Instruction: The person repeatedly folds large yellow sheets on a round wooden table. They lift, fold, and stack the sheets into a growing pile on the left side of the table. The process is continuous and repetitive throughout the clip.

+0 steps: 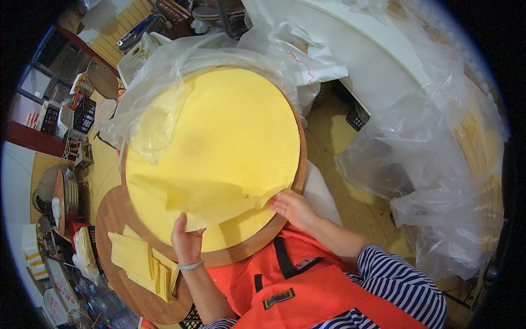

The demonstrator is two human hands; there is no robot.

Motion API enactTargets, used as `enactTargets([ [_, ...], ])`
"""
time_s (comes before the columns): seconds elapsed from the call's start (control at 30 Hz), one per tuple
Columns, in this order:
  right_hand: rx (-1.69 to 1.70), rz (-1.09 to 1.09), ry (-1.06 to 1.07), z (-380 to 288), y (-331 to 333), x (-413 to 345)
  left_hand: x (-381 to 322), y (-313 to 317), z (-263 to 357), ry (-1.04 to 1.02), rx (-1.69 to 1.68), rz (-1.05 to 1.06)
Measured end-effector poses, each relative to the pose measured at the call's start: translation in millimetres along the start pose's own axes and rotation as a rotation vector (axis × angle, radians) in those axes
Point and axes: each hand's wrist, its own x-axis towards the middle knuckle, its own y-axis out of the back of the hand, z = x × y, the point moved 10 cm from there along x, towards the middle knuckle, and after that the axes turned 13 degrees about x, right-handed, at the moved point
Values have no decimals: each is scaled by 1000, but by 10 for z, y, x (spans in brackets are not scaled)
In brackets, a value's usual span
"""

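Note:
A large round stack of thin yellow sheets (230,123) lies on a round wooden board (303,164) before me. Its top sheet (222,209) is lifted at the near side. My left hand (188,242), with a bangle at the wrist, grips the sheet's near edge between thumb and fingers. At the right rim, my right hand (294,209) pinches the same sheet's edge with its fingertips. Folded yellow sheets (144,263) lie in a pile on a second, smaller round board (111,209) at the lower left. Clear plastic film (154,103) covers the stack's far left part.
More plastic film (378,152) hangs from a white surface (370,53) on the right. Behind the board stands a white plastic basket (131,63). Black crates (84,113) are at the far left, and plastic bottles (102,302) lie at the lower left.

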Motion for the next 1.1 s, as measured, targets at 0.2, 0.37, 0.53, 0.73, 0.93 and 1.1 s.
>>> enactTargets([
  [0.2,-116,181,119,-400,130,173,-202,226,-328,-17,-89,-1],
  [0.37,-363,289,127,-549,238,297,-295,395,-659,30,-165,109],
  [0.53,-1050,319,473,-763,-93,254,-448,294,-848,202,-39,83],
  [0.73,-1313,52,900,-736,-857,110,-486,-758,-748,140,843,-371],
  [0.93,-1035,-49,679,-630,-783,386,586,-2192,-328,-521,1173,-95],
  [1.1,-1484,-197,655,-625,-864,404,1313,-2679,-548,-545,1655,-210],
])
